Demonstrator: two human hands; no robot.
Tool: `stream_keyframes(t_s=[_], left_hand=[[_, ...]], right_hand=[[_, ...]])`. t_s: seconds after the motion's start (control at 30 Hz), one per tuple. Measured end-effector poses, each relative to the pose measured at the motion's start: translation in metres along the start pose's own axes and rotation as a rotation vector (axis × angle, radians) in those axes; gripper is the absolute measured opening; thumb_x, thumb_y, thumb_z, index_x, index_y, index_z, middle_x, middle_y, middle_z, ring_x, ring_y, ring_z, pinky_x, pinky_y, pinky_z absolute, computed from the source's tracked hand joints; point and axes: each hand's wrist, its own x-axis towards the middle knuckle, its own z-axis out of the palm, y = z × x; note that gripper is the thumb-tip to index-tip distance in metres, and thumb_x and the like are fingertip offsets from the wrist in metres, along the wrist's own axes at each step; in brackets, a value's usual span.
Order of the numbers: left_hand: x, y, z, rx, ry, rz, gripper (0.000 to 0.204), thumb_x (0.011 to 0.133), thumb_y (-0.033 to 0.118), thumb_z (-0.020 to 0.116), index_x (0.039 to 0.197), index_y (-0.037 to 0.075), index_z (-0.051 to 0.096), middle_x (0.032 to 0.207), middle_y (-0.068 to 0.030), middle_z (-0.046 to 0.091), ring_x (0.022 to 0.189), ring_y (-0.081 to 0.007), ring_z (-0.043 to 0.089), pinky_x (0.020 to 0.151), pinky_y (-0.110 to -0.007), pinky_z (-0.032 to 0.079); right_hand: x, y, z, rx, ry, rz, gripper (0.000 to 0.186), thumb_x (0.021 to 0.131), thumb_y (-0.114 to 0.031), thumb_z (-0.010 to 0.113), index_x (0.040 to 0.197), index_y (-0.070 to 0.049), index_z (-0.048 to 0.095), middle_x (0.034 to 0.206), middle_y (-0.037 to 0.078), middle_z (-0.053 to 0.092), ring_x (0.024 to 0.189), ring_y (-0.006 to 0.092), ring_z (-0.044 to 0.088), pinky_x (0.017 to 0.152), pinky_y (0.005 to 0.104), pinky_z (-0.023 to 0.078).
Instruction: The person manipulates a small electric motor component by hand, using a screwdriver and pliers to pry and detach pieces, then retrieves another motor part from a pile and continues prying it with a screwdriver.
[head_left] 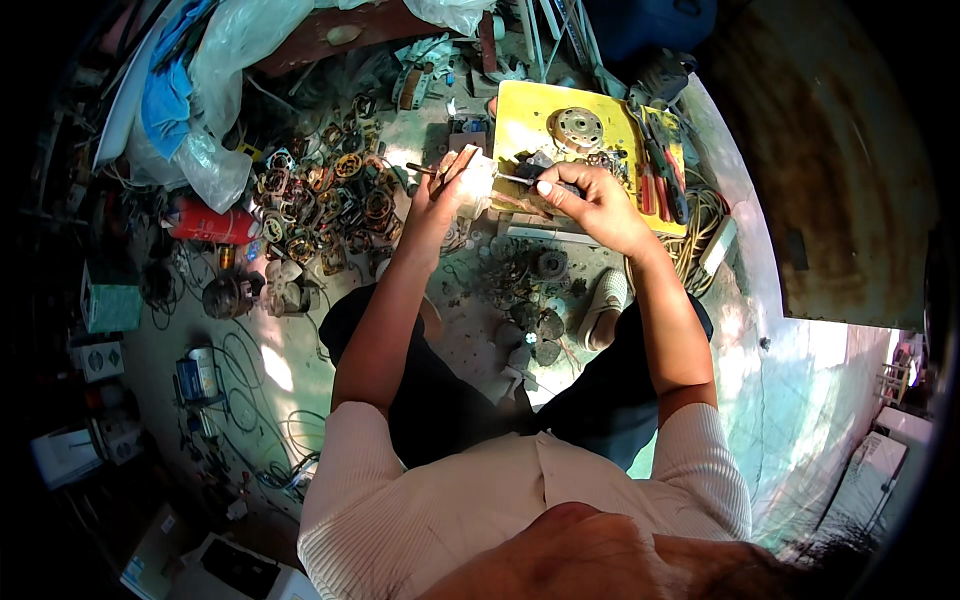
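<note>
In front of me, my left hand [436, 208] is closed around a pale, sunlit part [479, 184], its details washed out by glare. A thin dark rod [419, 168] sticks out on that hand's left side. My right hand [607, 208] pinches a slim tool with a metal shaft [515, 179], which points left at the pale part. Glare hides whether the shaft's tip touches it. Beyond the right hand lies a yellow board [520, 105], bearing a round metal disc with holes [578, 129] and several hand tools with red or dark handles [660, 165].
To the left, a heap of wire-wound coil rings [330, 190] covers the floor beside a red cylinder [212, 222]. Dark scrap parts [550, 264] lie between my feet. Coiled cable [705, 215] rests right of the board. A rusty panel [850, 180] stands at far right.
</note>
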Motion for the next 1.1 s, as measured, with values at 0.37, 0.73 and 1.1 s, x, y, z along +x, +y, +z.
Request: stream_keyframes(t_s=[0.37,0.73,1.1], left_hand=[[-0.008,0.020,0.008,-0.026,-0.091,0.080,0.059,0.095,0.036,0.053,0.142,0.002,0.041,0.133,-0.0110,0.053,0.114,-0.0188,0.058,0.090,-0.037,0.054],[-0.005,0.012,0.007,0.034,0.033,0.032,0.058,0.090,0.032,0.057,0.139,0.004,0.047,0.129,-0.0106,0.056,0.108,-0.0186,0.060,0.087,-0.035,0.055],[-0.007,0.017,0.011,0.062,-0.078,0.057,0.059,0.090,0.031,0.051,0.140,0.002,0.045,0.124,-0.0103,0.058,0.103,-0.0177,0.062,0.086,-0.034,0.055]], right_hand=[[-0.008,-0.003,0.027,-0.048,0.154,-0.186,0.023,0.097,-0.016,0.058,0.113,-0.001,0.067,0.093,0.007,0.069,0.085,0.0097,0.061,0.077,0.0255,0.048],[-0.007,0.005,0.034,-0.422,0.341,-0.450,0.023,0.091,-0.016,0.064,0.112,-0.008,0.069,0.066,0.005,0.056,0.059,0.0185,0.059,0.055,0.0286,0.046],[-0.011,-0.006,0.019,0.389,-0.102,0.029,0.028,0.101,-0.020,0.051,0.114,-0.002,0.068,0.101,0.002,0.070,0.081,0.0087,0.056,0.078,0.0239,0.046]])
